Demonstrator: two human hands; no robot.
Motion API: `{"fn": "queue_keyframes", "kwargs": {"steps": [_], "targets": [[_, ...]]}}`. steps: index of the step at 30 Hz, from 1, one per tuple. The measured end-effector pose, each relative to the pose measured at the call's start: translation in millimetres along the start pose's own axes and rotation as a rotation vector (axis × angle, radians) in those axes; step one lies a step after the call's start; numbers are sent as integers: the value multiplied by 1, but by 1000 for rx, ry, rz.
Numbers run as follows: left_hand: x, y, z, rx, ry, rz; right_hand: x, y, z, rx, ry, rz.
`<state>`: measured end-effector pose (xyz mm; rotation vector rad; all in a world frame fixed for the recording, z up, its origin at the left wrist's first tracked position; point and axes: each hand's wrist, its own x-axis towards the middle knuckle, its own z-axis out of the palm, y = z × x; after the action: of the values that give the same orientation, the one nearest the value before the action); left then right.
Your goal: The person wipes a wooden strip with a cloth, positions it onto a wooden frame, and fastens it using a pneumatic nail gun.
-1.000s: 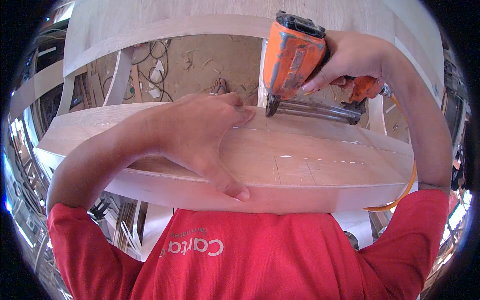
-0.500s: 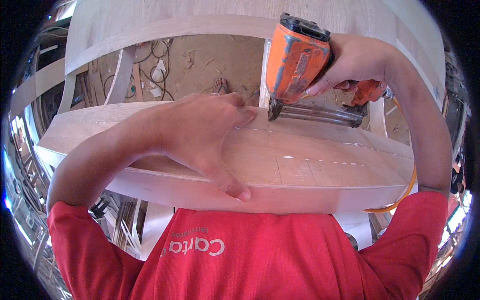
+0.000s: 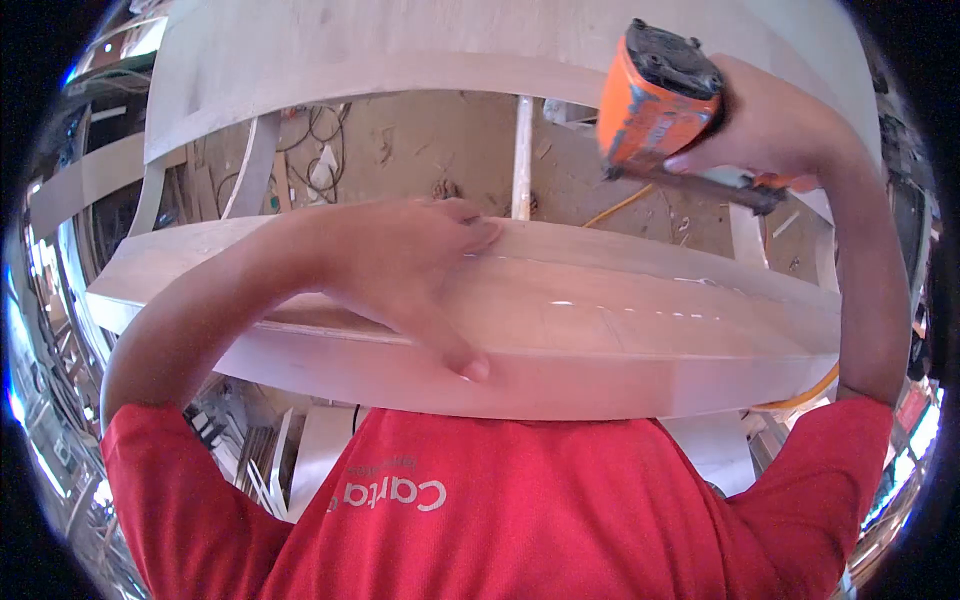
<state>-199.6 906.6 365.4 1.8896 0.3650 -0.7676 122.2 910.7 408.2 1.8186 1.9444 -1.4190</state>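
An orange nail gun (image 3: pixel 655 115) with a black top is in my right hand (image 3: pixel 765 125), whose fingers wrap round its handle. The gun is raised above the floor gap beyond the wooden panel and does not touch the wood. My left hand (image 3: pixel 400 265) lies spread on the curved plywood panel (image 3: pixel 650 345), its thumb over the near edge and its fingertips close to the far edge. Broken white lines of glue (image 3: pixel 660 312) and faint pencil marks run along the panel's top, right of my left hand.
Beyond the gap, a large curved plywood sheet (image 3: pixel 380 50) spans the back, with upright slats (image 3: pixel 522 160) between. Dark cables (image 3: pixel 325 150) and scraps lie on the dusty floor (image 3: pixel 430 130). A yellow-orange hose (image 3: pixel 810 392) passes by the panel's right end.
The nail gun in my right hand has lifted off the panel's far edge, moving up and to the right. My left hand stays on the panel. The view has shifted slightly.
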Motion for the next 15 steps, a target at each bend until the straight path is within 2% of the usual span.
{"fn": "queue_keyframes", "kwargs": {"steps": [1,2,4,6,8,10,12,13,15], "targets": [[-1,3,-2,21,2,13,-16,6,-2,-99,172,-25],[-2,4,-4,108,-40,30,-28,4,-8,-106,193,1],[-8,9,-8,220,-70,87,-57,-4,-29,-315,160,211],[-25,14,-13,1,142,27,-89,10,-36,-335,269,221],[-30,21,-14,-6,179,47,-120,23,-39,-373,431,240],[-31,32,-11,-20,216,51,-157,38,-44,-363,449,295],[-33,46,-14,-25,319,155,-194,48,-42,-296,709,258],[-34,52,-16,3,324,167,-212,57,-49,-424,729,367],[-34,67,-21,-26,407,168,-251,56,-40,-314,822,392]]}}
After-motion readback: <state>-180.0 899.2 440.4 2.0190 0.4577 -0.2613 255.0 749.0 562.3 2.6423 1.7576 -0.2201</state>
